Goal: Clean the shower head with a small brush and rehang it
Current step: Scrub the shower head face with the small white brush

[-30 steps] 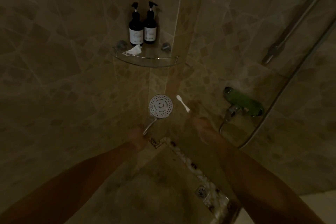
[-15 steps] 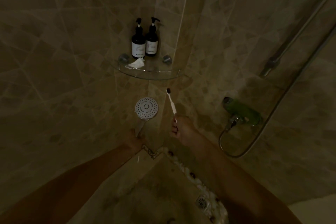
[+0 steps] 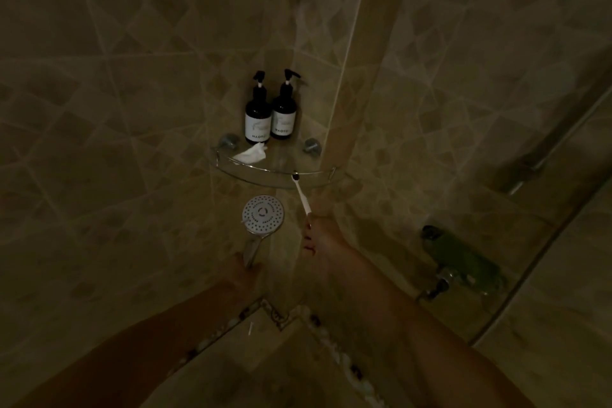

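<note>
The left hand (image 3: 243,270) is wrapped around the chrome handle of the shower head (image 3: 263,214), holding it up with its round spray face turned toward the camera, near the middle of the view and just below the glass corner shelf (image 3: 318,175). The right hand (image 3: 319,235) grips the low end of a small white brush (image 3: 302,196). Its shaft runs up toward 11 o'clock, and the dark bristle tip sits at or just in front of the shelf's front rail. Whether the tip touches the rail cannot be told in this dim light.

The brush stands at 3 o'clock from the spray face, beside it and clear of it, so no scrubbing is going on at this moment. It reads as either a pause in cleaning or the brush being put away on the shelf, and the view does not settle which.

If cleaning goes on, the bristles must swing toward 9 o'clock onto the nozzle holes while the left hand keeps the face steady. If the brush is done with, it can be laid on the shelf, to the right of the two dark pump bottles (image 3: 270,113) and the crumpled white tissue (image 3: 250,155). Rehanging then means carrying the head toward 3 o'clock, to the rail (image 3: 543,156) above the green mixer (image 3: 463,257), with the hose (image 3: 530,278) trailing.
</note>
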